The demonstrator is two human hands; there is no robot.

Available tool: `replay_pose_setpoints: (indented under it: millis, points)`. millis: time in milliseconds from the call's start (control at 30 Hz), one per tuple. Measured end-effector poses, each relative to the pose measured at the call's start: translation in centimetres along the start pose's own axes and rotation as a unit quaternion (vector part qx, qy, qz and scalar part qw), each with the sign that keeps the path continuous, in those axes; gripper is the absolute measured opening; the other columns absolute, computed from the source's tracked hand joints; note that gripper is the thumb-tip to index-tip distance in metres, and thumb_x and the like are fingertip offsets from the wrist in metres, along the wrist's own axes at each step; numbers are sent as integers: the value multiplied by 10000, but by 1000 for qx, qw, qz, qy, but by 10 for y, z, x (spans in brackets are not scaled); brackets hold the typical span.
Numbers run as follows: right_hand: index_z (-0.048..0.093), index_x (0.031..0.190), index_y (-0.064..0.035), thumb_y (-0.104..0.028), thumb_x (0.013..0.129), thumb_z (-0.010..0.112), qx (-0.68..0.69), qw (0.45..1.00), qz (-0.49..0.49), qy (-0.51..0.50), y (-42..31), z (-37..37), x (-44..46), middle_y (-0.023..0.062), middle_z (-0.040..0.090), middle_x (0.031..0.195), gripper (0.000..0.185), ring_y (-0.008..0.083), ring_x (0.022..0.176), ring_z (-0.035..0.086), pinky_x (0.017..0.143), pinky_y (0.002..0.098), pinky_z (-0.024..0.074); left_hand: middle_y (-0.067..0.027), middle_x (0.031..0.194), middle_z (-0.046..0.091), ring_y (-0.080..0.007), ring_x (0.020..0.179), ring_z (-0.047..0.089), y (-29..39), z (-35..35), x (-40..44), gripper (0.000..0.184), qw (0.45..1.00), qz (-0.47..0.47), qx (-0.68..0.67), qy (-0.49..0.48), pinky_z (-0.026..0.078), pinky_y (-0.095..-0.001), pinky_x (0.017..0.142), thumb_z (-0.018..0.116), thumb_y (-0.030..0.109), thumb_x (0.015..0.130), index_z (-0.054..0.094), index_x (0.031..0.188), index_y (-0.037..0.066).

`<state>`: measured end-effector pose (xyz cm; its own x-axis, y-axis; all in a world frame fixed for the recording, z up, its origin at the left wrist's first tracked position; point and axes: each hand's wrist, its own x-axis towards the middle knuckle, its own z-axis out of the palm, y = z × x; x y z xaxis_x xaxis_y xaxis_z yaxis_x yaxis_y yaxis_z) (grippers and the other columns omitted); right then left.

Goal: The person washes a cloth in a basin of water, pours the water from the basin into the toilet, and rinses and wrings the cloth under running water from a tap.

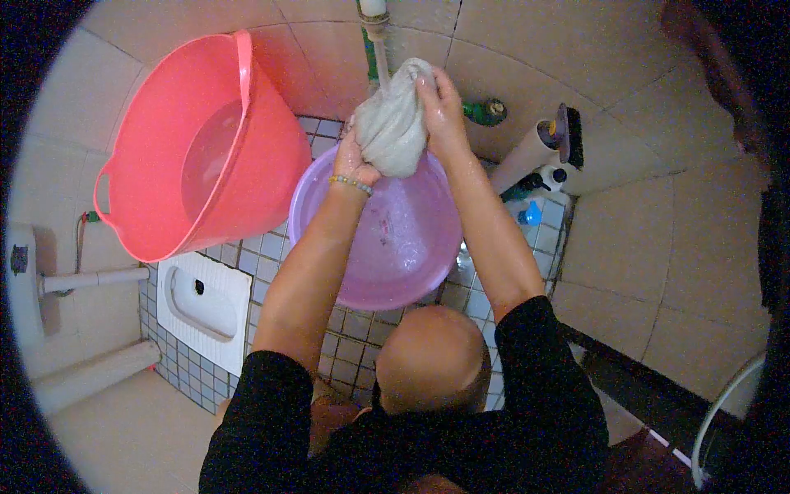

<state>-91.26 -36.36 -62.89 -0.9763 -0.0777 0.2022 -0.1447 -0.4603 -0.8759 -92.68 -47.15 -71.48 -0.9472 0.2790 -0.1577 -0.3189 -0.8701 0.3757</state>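
A wet, pale grey-white cloth (pixel 393 123) is bunched between my two hands under a tap (pixel 374 25), with water running down beside it. My left hand (pixel 354 158), a beaded bracelet at its wrist, supports the cloth from the lower left. On the upper right side, my right hand (pixel 443 111) has its fingers closed round the cloth's edge. Below the cloth stands a purple basin (pixel 451 235) holding some water with small bubbles.
At the left stands a tall pink tub (pixel 276 156), near a white squat toilet (pixel 239 296). Right of the basin are a pipe (pixel 522 156), a brush (pixel 569 136), bottles (pixel 553 177) and a blue item (pixel 531 214) by the tiled wall.
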Motion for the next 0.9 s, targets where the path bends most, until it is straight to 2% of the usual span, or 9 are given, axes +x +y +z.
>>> replay_pose_setpoints:
  millis: [33,133,167,300,367,467,700,800,900]
  points:
    - [524,956,-44,-136,806,514,-139,986,-83,41,13,10,-3,89,560,936,177,210,874,548,745,348,457,-105,1204,440,-224,1080,440,8,23,-8,383,998,-29,39,47,345,-399,925,320,297,882,419,1178,74]
    - [566,878,-46,-181,768,543,-421,828,-351,117,43,43,-28,125,572,880,176,268,799,569,690,386,463,-91,1164,473,-218,1012,481,6,-73,27,369,959,-39,-143,-242,382,-379,891,339,300,884,432,1162,77]
    - [573,855,-48,-194,756,552,-471,777,-399,122,46,43,-30,133,573,860,177,279,774,570,673,396,460,-85,1123,494,-207,988,494,5,-67,31,363,975,-32,-81,-205,396,-366,868,365,298,870,442,1150,80]
    - [581,794,-61,-233,714,577,-532,824,-175,83,46,-8,16,143,569,771,189,284,699,561,608,418,433,-72,955,572,-175,890,541,-2,12,-22,302,994,-46,72,73,443,-320,766,460,286,814,523,1035,89]
    - [581,772,-64,-260,706,576,-610,762,-195,100,69,-1,7,144,563,689,207,295,633,556,582,413,428,-71,932,570,-175,860,545,1,5,-18,273,988,-34,139,59,453,-323,730,483,269,810,526,1008,86]
    - [582,805,-71,-231,712,581,-588,793,-157,-14,86,0,0,144,586,746,185,311,661,560,617,419,432,-71,898,567,-176,815,552,10,-4,-9,231,971,-9,237,35,467,-328,677,516,243,803,531,967,80]
    - [460,1124,-79,-212,742,568,-500,863,-30,69,60,-58,19,127,564,1006,419,255,895,553,720,361,448,-75,957,543,-185,830,547,64,55,-28,344,918,108,382,5,465,-316,701,537,86,774,440,1101,35]
    - [385,1193,-96,-205,742,585,-107,982,150,-49,21,-42,0,85,509,1106,505,215,996,503,797,329,426,-93,1006,519,-183,887,530,65,95,-38,446,927,101,361,26,449,-295,731,534,14,740,400,1166,32]
    - [449,1119,-37,-245,727,635,-207,973,8,-98,23,-16,-7,73,537,1033,481,175,918,520,781,311,432,-97,1002,518,-172,899,517,37,109,-44,501,856,153,494,-26,438,-258,722,527,-55,702,398,1177,32]
